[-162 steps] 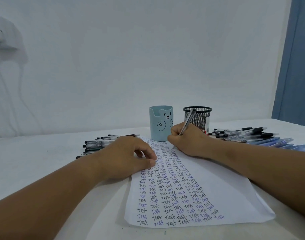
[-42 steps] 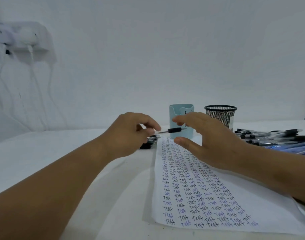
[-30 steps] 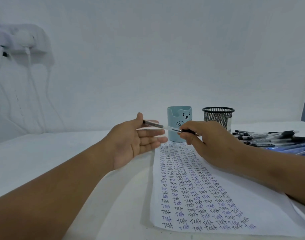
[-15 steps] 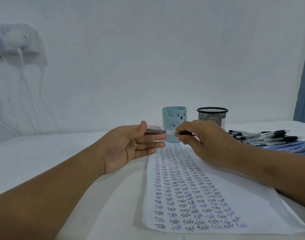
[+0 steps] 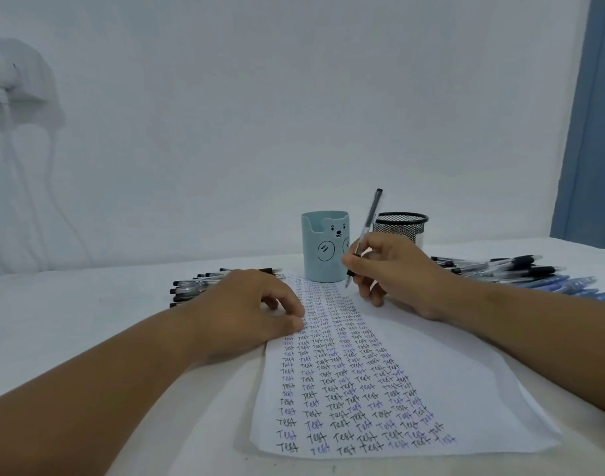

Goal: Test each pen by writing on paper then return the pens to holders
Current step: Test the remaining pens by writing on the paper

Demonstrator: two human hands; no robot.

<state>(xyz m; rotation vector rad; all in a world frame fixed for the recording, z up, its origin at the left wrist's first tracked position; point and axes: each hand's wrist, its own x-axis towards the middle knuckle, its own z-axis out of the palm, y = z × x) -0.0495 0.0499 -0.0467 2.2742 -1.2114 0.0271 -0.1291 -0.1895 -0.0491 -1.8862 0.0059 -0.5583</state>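
Head view: my right hand [image 5: 394,269] pinches a pen [image 5: 363,235] in a writing hold, tip just above the far end of the paper [image 5: 466,389], beside the blue cup [image 5: 325,250]. Left hand [image 5: 246,314] rests on the paper's left edge, fingers loosely curled, holding nothing, only pressing the sheet down.

Risks as I judge them:
- The sheet is nearly full of "Test" columns. The free strip is on the right side, and the tip sits over the top of the written area. If I write there, the new mark overlaps old ones and I can't read whether this pen works.
- Pen barrel leans toward the mesh cup [image 5: 400,226] and the right knuckles are near the blue cup. A wide stroke or lift could knock either over; both look light.
- Left hand pins one edge only. A hard stroke at the far end could skew or wrinkle the sheet.
- Two pen piles, left pile [image 5: 194,286] and right pile [image 5: 507,269], both loose on the bench [image 5: 71,321]. I can't tell from this which is tested. Mixing them means retesting.
- Left forearm is close to the left pile; a sweep would roll pens off.

Containers: blue cup and mesh cup stand side by side behind the paper, nearly touching. No pens stick out of either; the insides aren't visible from this angle. So returning pens to holders looks not yet begun.
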